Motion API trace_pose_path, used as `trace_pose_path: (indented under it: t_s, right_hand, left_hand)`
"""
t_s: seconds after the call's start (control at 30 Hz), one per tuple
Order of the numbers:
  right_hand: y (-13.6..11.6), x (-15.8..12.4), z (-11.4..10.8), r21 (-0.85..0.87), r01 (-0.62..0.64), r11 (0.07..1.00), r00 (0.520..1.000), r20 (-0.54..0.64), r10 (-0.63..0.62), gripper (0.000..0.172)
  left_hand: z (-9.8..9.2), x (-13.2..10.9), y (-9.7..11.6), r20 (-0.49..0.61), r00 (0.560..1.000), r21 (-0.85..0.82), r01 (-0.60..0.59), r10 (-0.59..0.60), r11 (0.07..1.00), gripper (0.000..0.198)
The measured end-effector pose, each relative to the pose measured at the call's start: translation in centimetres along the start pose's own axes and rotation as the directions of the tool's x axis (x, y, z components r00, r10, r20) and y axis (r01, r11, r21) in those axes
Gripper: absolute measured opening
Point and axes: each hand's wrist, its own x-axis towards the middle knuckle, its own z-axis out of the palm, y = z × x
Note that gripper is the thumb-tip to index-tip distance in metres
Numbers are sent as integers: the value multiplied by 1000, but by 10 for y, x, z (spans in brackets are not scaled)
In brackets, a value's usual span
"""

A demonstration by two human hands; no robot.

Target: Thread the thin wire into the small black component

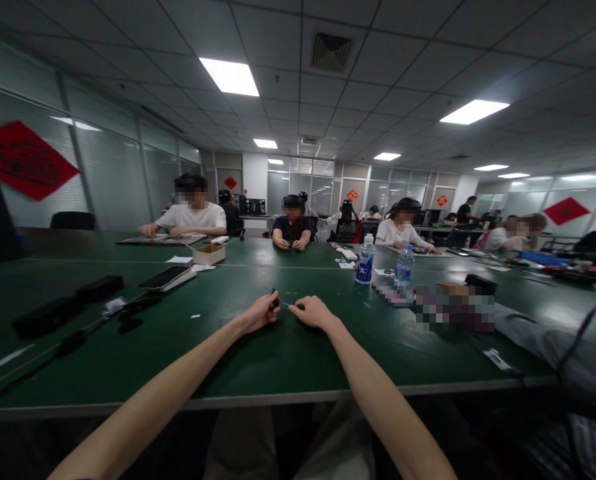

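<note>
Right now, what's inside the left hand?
A small black object pokes out of the left hand, a thin wire running to the right hand; the fingers cover the rest of it.

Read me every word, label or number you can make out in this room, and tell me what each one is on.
Red diamond wall sign: dark characters, too blurred to read.
Water bottle: blue label, too small to read.
Second water bottle: blue label, too small to read.
No text here can be read.
</note>
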Motion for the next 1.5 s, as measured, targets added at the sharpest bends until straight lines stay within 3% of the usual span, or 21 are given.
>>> trace_pose_path:
  t_s: [0.27,0.5,0.7,1.2,1.4,1.5]
  right_hand:
    - [-2,0,0,-18,-39,999,998,-59,38,58]
    - [-3,-1,-3,9,24,1000,999,31,-25,54]
    - [-3,1,0,-2,60,998,998,5,-60,53]
    - [-5,2,6,-53,-81,995,996,-39,79,65]
    - [4,6,1,24,-258,966,952,-163,259,67]
    - [13,5,-4,58,-287,956,940,-178,293,67]
  left_hand:
    - [-3,0,0,37,999,7,-2,1,1000,34]
    - [-4,1,0,24,1000,2,-9,9,1000,35]
    - [-6,4,-2,42,999,7,-3,2,1000,33]
    - [-5,3,-3,30,999,66,-44,42,997,36]
    - [5,1,-5,103,995,256,-33,6,966,38]
    - [9,-1,-5,116,993,298,-44,9,954,39]
